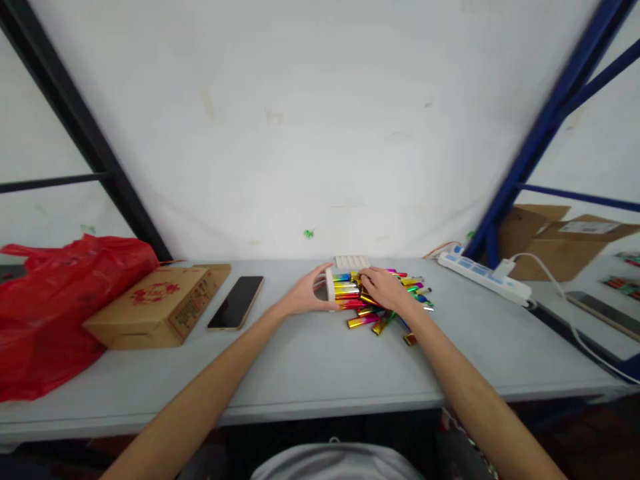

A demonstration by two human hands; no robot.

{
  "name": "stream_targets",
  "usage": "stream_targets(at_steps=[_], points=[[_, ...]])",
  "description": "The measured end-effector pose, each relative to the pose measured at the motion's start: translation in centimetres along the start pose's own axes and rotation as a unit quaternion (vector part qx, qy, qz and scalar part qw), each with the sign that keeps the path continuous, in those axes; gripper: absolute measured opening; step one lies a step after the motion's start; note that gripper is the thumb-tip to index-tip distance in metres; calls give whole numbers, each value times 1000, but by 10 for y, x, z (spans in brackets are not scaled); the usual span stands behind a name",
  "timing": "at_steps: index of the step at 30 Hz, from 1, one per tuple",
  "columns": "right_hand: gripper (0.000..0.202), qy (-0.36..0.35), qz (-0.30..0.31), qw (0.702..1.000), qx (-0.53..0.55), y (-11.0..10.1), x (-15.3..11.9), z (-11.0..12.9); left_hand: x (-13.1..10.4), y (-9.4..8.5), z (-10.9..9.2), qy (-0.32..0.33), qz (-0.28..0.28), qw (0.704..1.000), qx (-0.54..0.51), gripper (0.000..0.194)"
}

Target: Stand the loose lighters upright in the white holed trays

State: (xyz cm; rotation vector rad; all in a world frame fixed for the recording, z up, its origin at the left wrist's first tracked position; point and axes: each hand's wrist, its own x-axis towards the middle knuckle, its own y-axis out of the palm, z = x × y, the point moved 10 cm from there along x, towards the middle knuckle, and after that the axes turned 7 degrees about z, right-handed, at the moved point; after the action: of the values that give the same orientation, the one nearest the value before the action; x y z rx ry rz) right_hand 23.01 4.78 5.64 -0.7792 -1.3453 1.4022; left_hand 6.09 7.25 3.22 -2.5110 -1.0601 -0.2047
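Note:
My left hand [305, 293] is wrapped around a white plastic tray [331, 285] tipped on its side, thumb and fingers on opposite edges. Shiny metallic-coloured lighters [345, 291] stick out of the tray to the right, in gold, silver, red and blue. My right hand [384, 288] lies over them with its fingers curled down onto a lighter, its fingertips partly hidden. Beneath and around that hand spreads a loose pile of similar lighters [363, 321]. Just behind sits a second white tray [351, 261] with a grid of cells.
On the left are a black phone [237, 303], a cardboard box [157, 303] and a red plastic bag [65, 300]. A white power strip [484, 275] with a plugged-in charger and cable lies at the right. An open carton [560, 243] stands beyond the blue frame [530, 147].

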Motion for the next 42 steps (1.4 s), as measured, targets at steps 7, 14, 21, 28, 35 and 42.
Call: stream_targets(at_steps=[7, 14, 21, 28, 35, 42], points=[[49, -31, -35, 999, 0, 6, 4, 42, 3, 7, -7, 13, -9, 1000, 7, 111], [46, -58, -12, 997, -54, 21, 3, 64, 5, 7, -2, 9, -9, 1000, -1, 111], [42, -21, 4, 996, -91, 17, -4, 41, -1, -4, 0, -14, 6, 1000, 12, 111], [39, -16, 6, 997, -73, 14, -3, 35, -2, -7, 2, -23, 14, 1000, 4, 112], [40, 17, -3, 999, -48, 9, -1, 25, -2, -4, -6, -8, 18, 1000, 5, 112], [41, -15, -10, 998, -62, 19, 2, 58, 2, 3, -9, 21, 9, 1000, 13, 110]])
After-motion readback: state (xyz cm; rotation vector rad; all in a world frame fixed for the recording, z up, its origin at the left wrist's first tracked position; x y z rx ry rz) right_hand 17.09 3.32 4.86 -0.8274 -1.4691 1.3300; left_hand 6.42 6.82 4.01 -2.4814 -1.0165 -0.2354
